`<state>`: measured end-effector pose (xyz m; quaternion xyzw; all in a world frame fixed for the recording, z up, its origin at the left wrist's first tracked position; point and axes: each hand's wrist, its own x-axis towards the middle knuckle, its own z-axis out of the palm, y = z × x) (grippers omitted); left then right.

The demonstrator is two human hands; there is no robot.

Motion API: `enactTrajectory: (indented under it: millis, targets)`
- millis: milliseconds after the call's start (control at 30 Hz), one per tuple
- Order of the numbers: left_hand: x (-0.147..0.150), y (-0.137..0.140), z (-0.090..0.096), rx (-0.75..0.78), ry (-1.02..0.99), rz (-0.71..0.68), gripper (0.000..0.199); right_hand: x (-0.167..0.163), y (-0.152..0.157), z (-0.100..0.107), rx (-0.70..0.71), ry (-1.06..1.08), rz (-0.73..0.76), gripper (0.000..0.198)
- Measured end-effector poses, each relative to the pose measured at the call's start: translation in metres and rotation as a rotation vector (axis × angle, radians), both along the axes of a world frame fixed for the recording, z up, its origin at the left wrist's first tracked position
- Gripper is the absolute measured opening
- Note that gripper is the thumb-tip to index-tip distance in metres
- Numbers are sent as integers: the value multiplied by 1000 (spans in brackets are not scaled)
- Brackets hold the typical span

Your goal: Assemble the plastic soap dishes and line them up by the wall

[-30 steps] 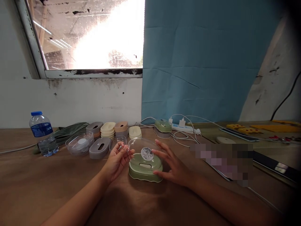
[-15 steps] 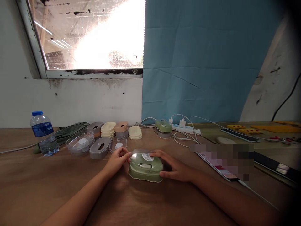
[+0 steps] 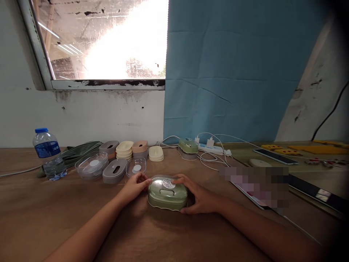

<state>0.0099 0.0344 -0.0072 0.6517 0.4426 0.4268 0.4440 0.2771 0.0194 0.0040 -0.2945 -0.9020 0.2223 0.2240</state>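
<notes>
A green oblong box (image 3: 167,201) with a slot in its top and a wavy bottom rim rests on the brown table in front of me. A clear cover lies over it, with a round patterned label (image 3: 168,183) near the back edge. My left hand (image 3: 136,187) has its thumb and curled fingers at the box's back left side; some fingertips are hidden. Around the right end bends my right hand (image 3: 200,196), its thumb at the lower front corner and its fingers on top near the label.
Clear containers (image 3: 91,165), a grey slotted box (image 3: 115,171) and cream stacked pieces (image 3: 124,149) stand behind. At left is a water bottle (image 3: 49,154). Further back are a similar green box (image 3: 188,146) and a power strip (image 3: 211,148) with cables. A partly blurred phone (image 3: 252,194) lies right.
My right thumb has slid down to the box's lower front corner. The box has turned slightly, and the whole view has shifted a little.
</notes>
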Motion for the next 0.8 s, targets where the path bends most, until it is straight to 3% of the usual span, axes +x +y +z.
enactTrajectory:
  millis: [300,533,633,700,800]
  targets:
    - [7,-7,0,51,21,-17,28,16,24,-9,108,89,6,74]
    - [8,-5,-2,50,-32,41,19,29,37,-8,280,136,-216,66]
    - [8,-6,-1,71,-27,66,16,31,58,7,451,190,-352,62]
    - [7,-7,0,104,-2,76,14,34,82,25,524,226,-521,60]
    - [6,-7,1,137,26,96,13,38,124,53,494,250,-851,64]
